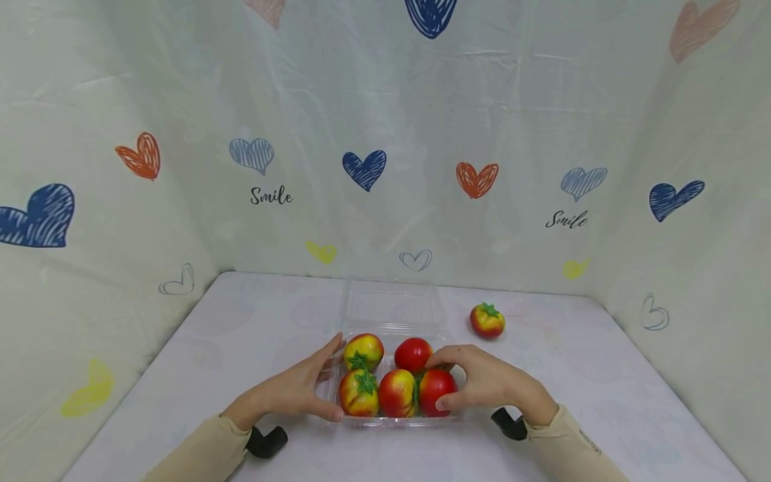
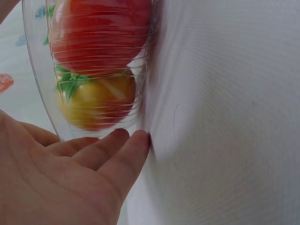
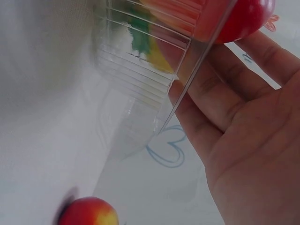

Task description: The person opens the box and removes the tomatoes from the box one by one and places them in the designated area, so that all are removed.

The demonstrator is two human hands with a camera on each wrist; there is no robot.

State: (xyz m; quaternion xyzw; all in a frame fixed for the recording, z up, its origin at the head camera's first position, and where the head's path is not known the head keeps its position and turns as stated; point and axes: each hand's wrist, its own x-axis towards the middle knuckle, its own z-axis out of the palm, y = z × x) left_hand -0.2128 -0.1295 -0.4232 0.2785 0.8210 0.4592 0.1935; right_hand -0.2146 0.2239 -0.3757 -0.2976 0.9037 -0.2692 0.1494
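A clear plastic clamshell box (image 1: 415, 422) holds several tomatoes with red and yellow skins, some with green leafy tops. My left hand (image 1: 301, 385) rests along the box's left side, thumb near the front corner and fingers extended further back. In the left wrist view, the fingers (image 2: 123, 161) lie by the ridged wall, beside a yellow-red tomato (image 2: 101, 101). At the right end of the box, my right hand (image 1: 490, 381) grips a red tomato (image 1: 436, 389) between thumb and fingers. The right wrist view has that red tomato (image 3: 248, 21) above the rim, partly hidden; the thumb is out of sight.
Behind the box its transparent lid (image 1: 391, 304) stands open. One more red-yellow tomato (image 1: 487, 320) with a green top sits on the white-covered table (image 1: 289, 455), behind and right of the box. A pale curtain (image 1: 421, 107) printed with hearts surrounds the table.
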